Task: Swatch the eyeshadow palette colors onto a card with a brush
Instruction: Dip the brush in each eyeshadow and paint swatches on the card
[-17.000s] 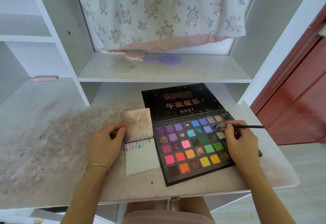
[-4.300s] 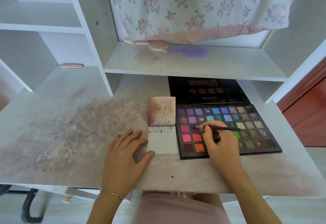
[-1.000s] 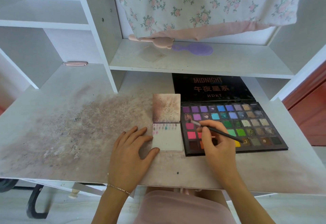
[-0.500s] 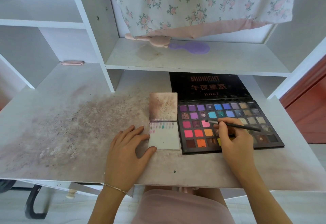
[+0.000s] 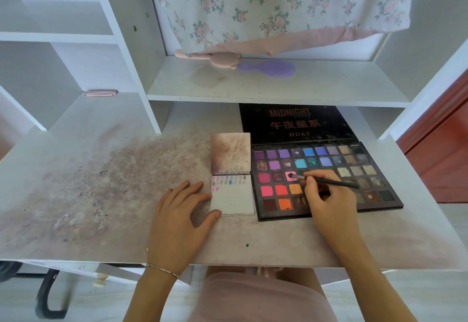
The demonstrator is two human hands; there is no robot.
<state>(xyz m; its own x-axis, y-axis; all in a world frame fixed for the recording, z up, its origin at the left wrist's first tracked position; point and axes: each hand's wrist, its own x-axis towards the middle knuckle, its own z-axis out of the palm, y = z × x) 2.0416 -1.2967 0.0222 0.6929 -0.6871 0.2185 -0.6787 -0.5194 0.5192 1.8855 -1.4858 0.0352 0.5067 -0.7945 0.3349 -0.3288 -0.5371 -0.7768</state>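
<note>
- The right hand (image 5: 329, 202) pinches a thin dark brush (image 5: 326, 181) between curled fingers; its tip rests on a pink pan just left of the fingertips.
- That hand covers several pans of the open eyeshadow palette (image 5: 326, 177); the colours beneath it cannot be made out.
- The left hand (image 5: 179, 215) lies flat, fingers straight, thumb and forefinger touching the left edge of the white card (image 5: 233, 200).
- Small swatches line the card's top edge, too tiny to name individually.
</note>
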